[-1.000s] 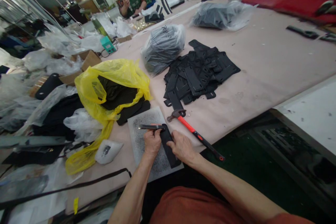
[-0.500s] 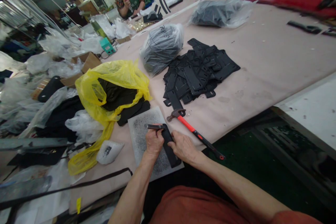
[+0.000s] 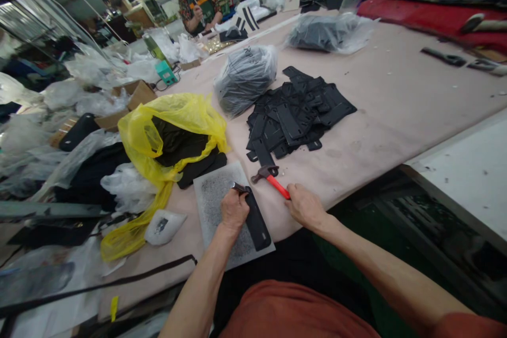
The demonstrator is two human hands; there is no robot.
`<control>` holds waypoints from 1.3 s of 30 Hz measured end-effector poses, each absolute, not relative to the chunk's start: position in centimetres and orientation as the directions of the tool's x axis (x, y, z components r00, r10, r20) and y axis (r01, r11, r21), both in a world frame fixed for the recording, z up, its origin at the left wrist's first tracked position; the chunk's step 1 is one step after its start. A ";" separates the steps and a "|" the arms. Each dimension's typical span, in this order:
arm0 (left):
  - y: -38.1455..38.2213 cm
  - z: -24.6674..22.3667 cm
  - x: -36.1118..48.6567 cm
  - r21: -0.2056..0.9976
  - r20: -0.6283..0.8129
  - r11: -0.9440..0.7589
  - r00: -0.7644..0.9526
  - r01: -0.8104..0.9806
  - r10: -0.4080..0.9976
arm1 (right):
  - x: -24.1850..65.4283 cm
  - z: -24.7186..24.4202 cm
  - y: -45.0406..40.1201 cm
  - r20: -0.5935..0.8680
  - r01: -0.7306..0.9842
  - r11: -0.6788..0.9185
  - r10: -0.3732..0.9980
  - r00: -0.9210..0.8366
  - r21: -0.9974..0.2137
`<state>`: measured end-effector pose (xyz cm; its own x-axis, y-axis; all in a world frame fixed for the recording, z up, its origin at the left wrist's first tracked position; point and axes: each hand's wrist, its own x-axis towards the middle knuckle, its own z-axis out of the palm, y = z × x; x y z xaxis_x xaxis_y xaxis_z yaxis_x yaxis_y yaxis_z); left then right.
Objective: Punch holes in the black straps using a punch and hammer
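My left hand [image 3: 234,208] is closed around a short metal punch [image 3: 240,187], whose tip is at the upper end of a flat black strap piece [image 3: 256,220]. That piece lies on a grey, speckled board [image 3: 216,182] and shows a small slot near its lower end. To the right, my right hand [image 3: 306,205] grips the handle of a claw hammer [image 3: 278,186] with a red and black grip. The hammer's head rests at the table beside the board, near the pile of black pieces [image 3: 295,116].
A yellow plastic bag [image 3: 174,103] with dark material stands left of the board. Behind the pile sits a filled clear bag [image 3: 247,76], with another bag [image 3: 328,34] farther back. A person [image 3: 198,2] sits across the table [image 3: 396,100]. Plastic bags crowd the left side.
My right hand has left the black strap piece, moved right and taken hold of the hammer's handle. The punch in my left hand has tilted more upright.
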<state>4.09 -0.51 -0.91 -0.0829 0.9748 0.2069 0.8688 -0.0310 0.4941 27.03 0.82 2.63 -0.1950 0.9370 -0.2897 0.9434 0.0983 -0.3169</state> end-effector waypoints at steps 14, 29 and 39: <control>-0.6 0.1 4.7 0.398 0.080 0.070 -0.111 0.915 0.991 | 25.1 10.1 1.2 -0.310 0.372 -0.221 0.930 -0.199 -0.901; -0.7 -0.1 4.5 0.460 0.130 -0.008 -0.059 0.888 0.990 | 26.2 17.7 -0.1 0.446 0.748 0.516 0.833 -0.326 -0.417; -0.7 0.3 4.6 0.443 0.121 -0.003 -0.057 0.896 0.991 | 26.6 18.3 0.0 0.445 0.717 0.453 0.868 -0.220 -0.529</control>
<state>4.57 -0.71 0.31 -0.0568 0.9910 0.1212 0.8965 -0.0028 0.4431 26.61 0.05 18.26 -0.2203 0.8682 0.4446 0.7172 0.4531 -0.5294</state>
